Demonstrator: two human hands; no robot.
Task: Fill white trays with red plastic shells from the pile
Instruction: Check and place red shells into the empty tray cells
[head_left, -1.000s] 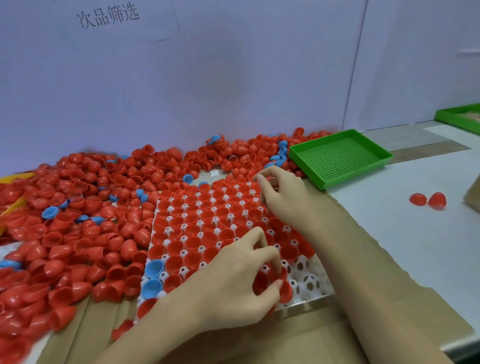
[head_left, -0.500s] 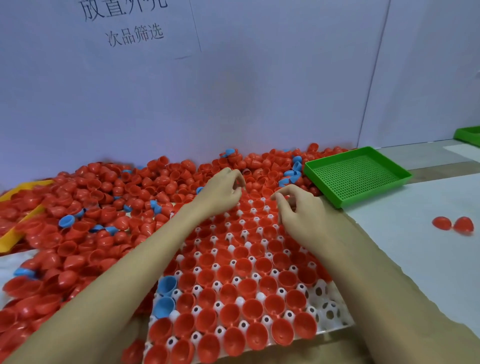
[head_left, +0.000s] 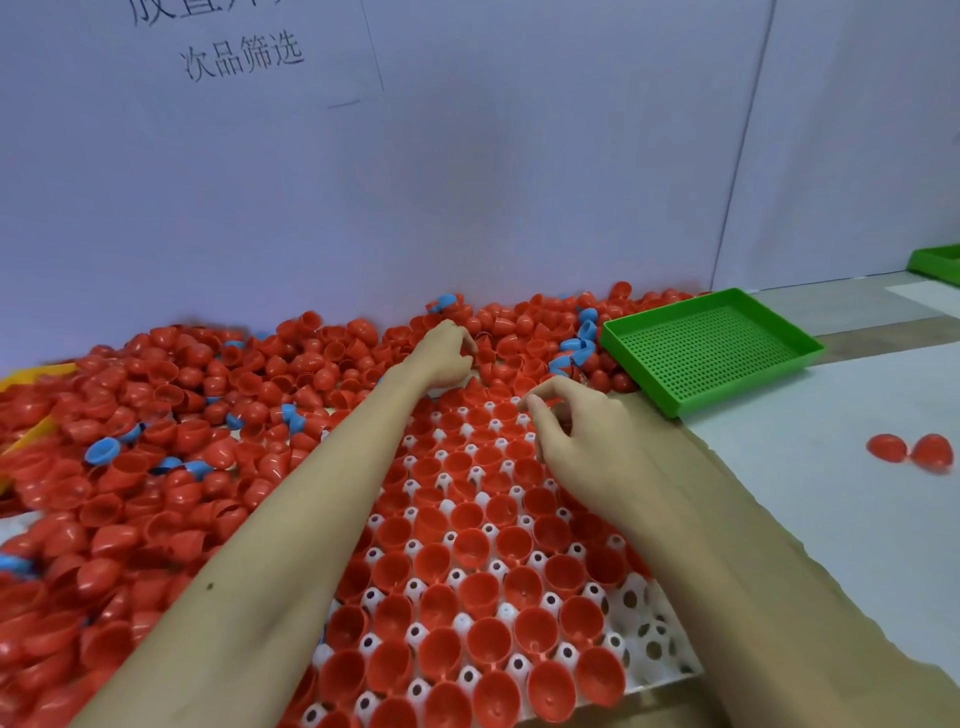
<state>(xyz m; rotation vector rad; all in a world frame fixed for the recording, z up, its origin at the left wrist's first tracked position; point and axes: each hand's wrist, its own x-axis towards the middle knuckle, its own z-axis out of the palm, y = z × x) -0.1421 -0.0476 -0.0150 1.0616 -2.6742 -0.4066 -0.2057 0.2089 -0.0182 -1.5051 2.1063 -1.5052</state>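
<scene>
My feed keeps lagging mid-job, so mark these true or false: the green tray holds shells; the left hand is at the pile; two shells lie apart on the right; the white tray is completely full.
1. The green tray holds shells: false, it is empty.
2. The left hand reaches into the pile: true.
3. Two red shells lie apart on the right: true.
4. The white tray is full: false, holes at its near right corner are empty.
</scene>
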